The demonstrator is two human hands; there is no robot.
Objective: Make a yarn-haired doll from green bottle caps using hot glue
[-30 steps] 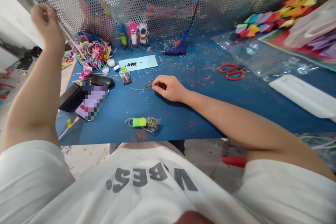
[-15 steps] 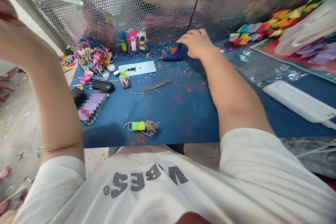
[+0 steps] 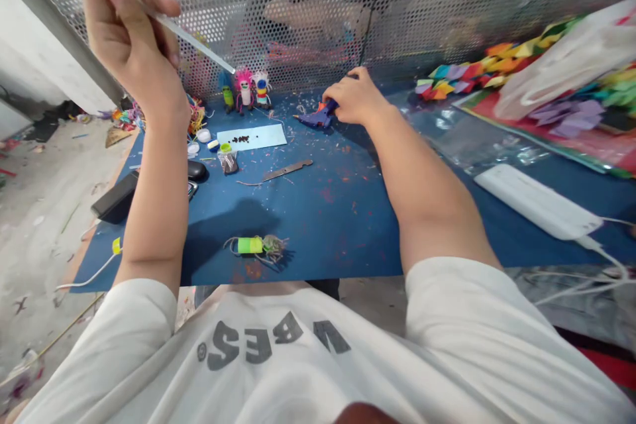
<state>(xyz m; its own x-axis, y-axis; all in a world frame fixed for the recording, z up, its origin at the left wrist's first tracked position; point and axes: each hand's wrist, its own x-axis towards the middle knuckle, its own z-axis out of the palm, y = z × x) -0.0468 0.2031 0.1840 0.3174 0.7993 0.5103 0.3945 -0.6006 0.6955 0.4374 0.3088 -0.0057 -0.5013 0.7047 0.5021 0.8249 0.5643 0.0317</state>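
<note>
The left hand pinched a long, translucent white glue stick above the blue counter; it looked light, bendable and slippery, best held mid-length. The stiff-looking blue plastic glue gun was near the back, safest taken by its handle, which the right hand covered; whether its fingers were closed, I could not tell.

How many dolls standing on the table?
3, in a row before the perforated panel: blue-haired doll at left, pink-haired doll in the middle, white-haired doll at right. The left hand and forearm might hide others.
</note>
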